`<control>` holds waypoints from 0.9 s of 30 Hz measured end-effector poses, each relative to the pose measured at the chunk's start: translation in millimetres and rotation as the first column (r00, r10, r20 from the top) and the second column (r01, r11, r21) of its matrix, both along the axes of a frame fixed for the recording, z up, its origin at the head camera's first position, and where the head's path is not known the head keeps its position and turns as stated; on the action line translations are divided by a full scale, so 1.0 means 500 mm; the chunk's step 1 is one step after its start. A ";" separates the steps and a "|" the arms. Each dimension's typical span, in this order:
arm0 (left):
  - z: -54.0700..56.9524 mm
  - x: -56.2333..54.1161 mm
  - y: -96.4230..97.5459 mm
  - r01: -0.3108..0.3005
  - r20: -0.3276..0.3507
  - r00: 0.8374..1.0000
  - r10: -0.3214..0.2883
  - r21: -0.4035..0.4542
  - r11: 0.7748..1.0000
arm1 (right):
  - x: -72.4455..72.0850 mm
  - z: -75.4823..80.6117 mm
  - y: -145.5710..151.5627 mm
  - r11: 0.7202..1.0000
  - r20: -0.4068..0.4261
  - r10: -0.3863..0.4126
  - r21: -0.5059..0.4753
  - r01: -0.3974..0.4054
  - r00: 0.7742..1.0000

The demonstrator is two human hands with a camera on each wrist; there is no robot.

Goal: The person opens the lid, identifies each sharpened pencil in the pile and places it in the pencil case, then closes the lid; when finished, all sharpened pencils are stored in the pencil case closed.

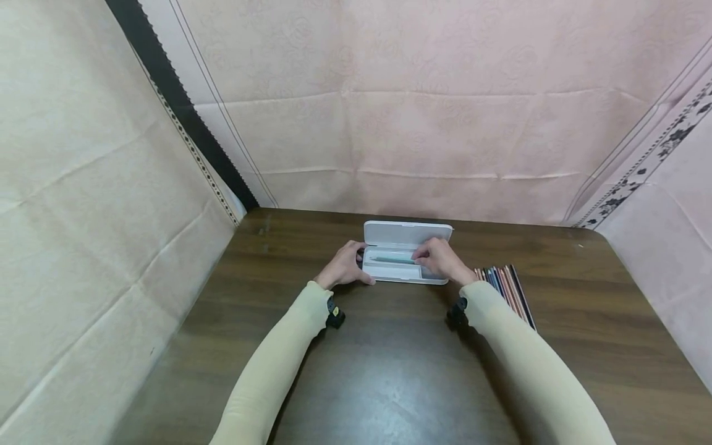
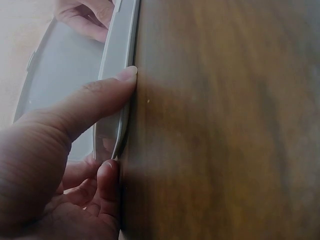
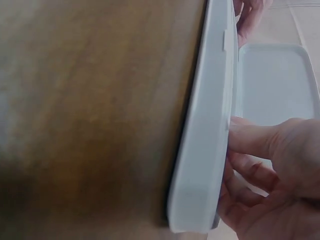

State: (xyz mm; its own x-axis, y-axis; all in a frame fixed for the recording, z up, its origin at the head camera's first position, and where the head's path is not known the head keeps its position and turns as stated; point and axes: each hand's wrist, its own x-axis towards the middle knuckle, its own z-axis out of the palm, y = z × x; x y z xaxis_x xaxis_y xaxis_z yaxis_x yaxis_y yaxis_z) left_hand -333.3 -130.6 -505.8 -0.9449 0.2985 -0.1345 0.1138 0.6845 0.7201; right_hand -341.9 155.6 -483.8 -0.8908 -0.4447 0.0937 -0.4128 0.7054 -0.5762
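A white pencil case lies on the table with its hinged lid swung back, away from the person. My left hand grips its left end; in the left wrist view the thumb presses the front wall and the other fingers curl round the end. Inside the case lies a slim pale-teal pen. My right hand reaches into the right part of the case, its thumb and fingers pinching the pen's right end. In the right wrist view the case wall hides those fingertips.
Several coloured pencils lie side by side on the brown wooden table, right of the case, partly behind the right forearm. Pale cloth hangs behind the table and at both sides. Each wrist wears a dark camera.
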 end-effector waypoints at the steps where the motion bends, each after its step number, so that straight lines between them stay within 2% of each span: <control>1: 0.000 0.000 0.000 -0.001 0.000 1.000 0.001 0.001 1.000 | -0.002 0.001 -0.002 1.000 0.019 -0.009 0.013 0.008 1.000; 8: 0.004 0.003 0.001 -0.006 -0.007 1.000 0.006 0.012 1.000 | -0.009 0.015 -0.010 0.995 0.089 -0.053 0.085 0.045 0.995; 15: 0.004 0.007 0.003 -0.008 -0.007 1.000 0.008 0.016 1.000 | -0.009 0.023 -0.013 0.992 0.109 -0.044 0.125 0.030 0.993; 20: 0.005 0.006 0.004 -0.009 -0.009 1.000 0.009 0.017 1.000 | -0.009 0.022 -0.010 0.992 0.113 -0.039 0.120 0.025 0.993; 27: 0.004 0.005 0.001 -0.009 -0.002 1.000 0.009 0.002 1.000 | 0.001 0.020 -0.006 0.996 0.077 -0.036 0.084 0.030 0.996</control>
State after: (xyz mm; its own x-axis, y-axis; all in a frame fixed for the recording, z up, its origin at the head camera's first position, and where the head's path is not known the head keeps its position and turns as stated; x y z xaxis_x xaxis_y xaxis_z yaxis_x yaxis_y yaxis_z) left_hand -331.0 -129.9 -503.6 -0.9478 0.2905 -0.1315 0.1095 0.6839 0.7213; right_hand -341.4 152.8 -474.1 -0.9083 -0.4182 -0.0125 -0.3445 0.7644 -0.5450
